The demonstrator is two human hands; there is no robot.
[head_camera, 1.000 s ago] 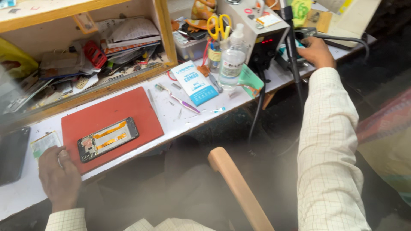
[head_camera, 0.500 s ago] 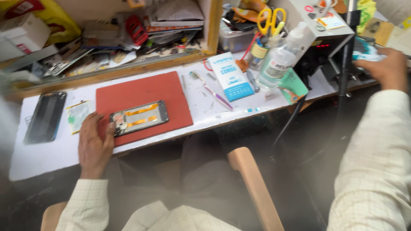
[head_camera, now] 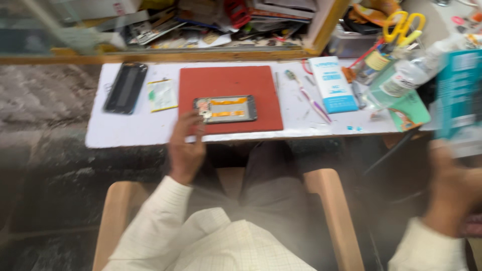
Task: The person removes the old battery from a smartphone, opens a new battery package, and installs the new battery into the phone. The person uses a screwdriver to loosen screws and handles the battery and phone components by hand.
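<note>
**Left hand at the opened phone, right hand lifting a teal box**

In the middle of the frame an opened phone lies flat on a red mat on the white surface. The left hand rests at the near edge of the surface, its fingers stretched loosely towards the left end of the phone; it grips nothing, and the fingertips are at the phone's edge or just beside it. The right hand, at the lower right, is blurred; it seems to hold up a teal box, but how tightly it closes I cannot tell.

To do this well, I judge the left hand should press the phone steady on the mat while the box comes closer slowly.

At the upper right, a container holds yellow scissors and other tools. A wooden shelf at the top is filled with papers.
</note>
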